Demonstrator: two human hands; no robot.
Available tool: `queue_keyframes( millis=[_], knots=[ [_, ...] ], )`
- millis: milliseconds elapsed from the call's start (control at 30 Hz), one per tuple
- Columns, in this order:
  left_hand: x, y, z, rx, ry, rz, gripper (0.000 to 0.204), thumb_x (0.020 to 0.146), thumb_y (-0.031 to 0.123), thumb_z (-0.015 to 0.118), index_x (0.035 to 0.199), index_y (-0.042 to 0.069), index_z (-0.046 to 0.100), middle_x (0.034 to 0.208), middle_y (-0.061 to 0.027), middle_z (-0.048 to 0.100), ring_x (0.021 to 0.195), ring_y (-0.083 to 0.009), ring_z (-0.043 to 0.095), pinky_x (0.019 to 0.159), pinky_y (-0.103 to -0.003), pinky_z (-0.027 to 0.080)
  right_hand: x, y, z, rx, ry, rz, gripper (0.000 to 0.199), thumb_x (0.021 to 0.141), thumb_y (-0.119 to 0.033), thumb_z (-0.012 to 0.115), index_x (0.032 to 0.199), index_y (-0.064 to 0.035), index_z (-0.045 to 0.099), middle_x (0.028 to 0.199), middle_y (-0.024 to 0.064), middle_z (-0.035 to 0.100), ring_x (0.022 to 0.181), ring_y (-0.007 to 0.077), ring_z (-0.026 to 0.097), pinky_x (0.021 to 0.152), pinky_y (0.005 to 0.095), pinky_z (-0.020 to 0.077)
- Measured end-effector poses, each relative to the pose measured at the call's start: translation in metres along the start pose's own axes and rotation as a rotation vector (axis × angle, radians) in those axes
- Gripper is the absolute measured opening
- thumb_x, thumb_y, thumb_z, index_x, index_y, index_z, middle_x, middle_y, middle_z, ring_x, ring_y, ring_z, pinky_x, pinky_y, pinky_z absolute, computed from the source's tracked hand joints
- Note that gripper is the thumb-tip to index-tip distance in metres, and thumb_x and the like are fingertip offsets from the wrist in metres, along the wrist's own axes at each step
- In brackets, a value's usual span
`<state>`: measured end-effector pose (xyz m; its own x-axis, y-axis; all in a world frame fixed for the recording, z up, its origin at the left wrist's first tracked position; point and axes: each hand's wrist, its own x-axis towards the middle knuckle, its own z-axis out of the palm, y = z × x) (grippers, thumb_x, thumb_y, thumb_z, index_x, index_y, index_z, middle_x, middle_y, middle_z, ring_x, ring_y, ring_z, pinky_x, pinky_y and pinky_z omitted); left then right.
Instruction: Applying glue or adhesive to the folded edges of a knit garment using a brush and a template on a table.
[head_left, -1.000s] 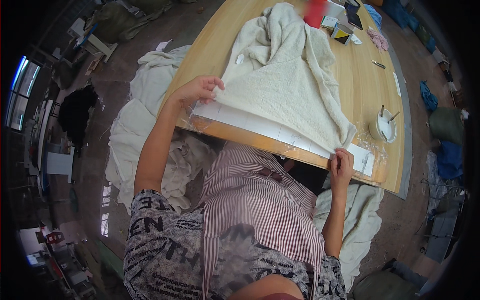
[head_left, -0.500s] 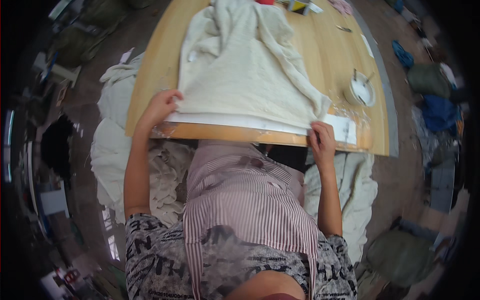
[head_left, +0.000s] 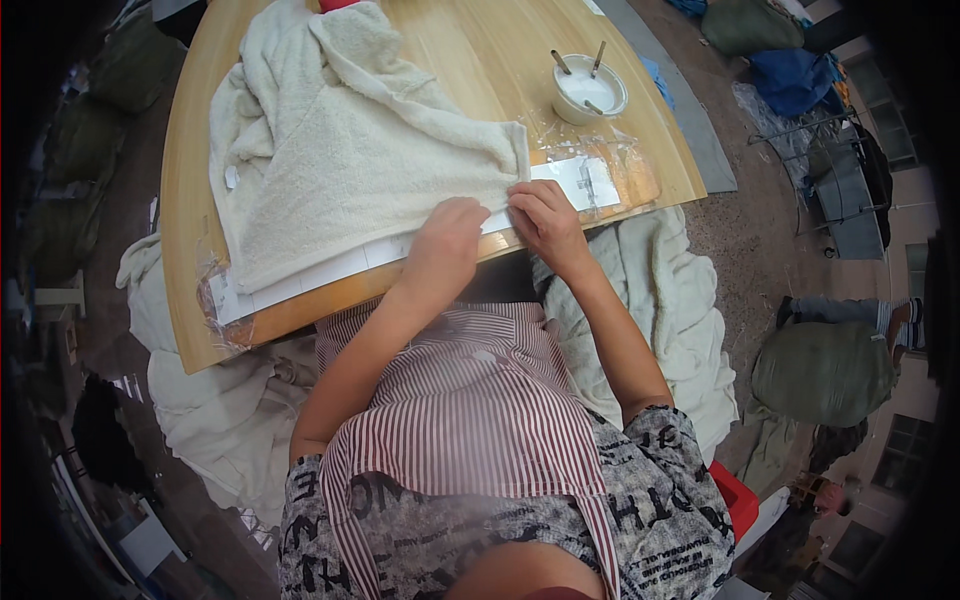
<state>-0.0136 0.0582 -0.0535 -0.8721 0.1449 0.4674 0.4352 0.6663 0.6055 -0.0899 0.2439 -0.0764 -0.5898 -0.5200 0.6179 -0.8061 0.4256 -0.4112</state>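
Observation:
A cream fleece cloth (head_left: 370,170) lies spread over the wooden table (head_left: 470,60), bunched toward its far end. Its front hem runs along a white paper strip (head_left: 330,268) taped near the table's front edge. My left hand (head_left: 447,245) is on that hem toward its right end, fingers bent together and closed on the fleece. Just to the right, my right hand (head_left: 545,218) pinches the cloth's right front corner over the strip. The two hands are close together, a small gap between them. Part of the hem is hidden under my fingers.
A bowl (head_left: 590,90) of white liquid with several thin sticks stands beyond my right hand. Something red (head_left: 337,4) sits at the far end of the table. Heaps of cream fleece (head_left: 650,320) hang below the table on both sides. A stuffed green sack (head_left: 825,375) lies at right.
My left hand has left the cloth's left front corner and moved right along the hem, close to my right hand. The head view has turned, so the table appears farther left and tilted.

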Motion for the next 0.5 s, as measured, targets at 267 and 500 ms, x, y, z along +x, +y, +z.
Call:
queue_keyframes(
  millis=[267, 500],
  knots=[
    [0.001, -0.010, 0.037, 0.151, -0.053, 0.048, 0.043, 0.080, 0.007, 0.066, 0.119, -0.006, 0.053, 0.126, -0.0222, 0.051, 0.123, -0.0398, 0.045, 0.103, -0.042, 0.039, -0.002, 0.019, -0.011, 0.004, -0.055, 0.033, 0.019, 0.074, -0.001, 0.068, 0.092, -0.0062, 0.067, 0.102, 0.0037, 0.066, 0.097, 0.0255, 0.056, 0.086, 0.0363, 0.0456],
    [0.000, -0.005, 0.042, 0.230, -0.114, 0.031, 0.059, 0.078, 0.021, 0.071, 0.125, -0.006, 0.048, 0.132, -0.0242, 0.045, 0.127, -0.0425, 0.040, 0.106, -0.049, 0.034, -0.005, 0.020, -0.010, 0.059, -0.096, 0.095, 0.023, 0.074, -0.002, 0.068, 0.095, -0.0097, 0.069, 0.105, 0.0002, 0.066, 0.098, 0.0250, 0.054, 0.089, 0.0363, 0.0423]
  ],
)
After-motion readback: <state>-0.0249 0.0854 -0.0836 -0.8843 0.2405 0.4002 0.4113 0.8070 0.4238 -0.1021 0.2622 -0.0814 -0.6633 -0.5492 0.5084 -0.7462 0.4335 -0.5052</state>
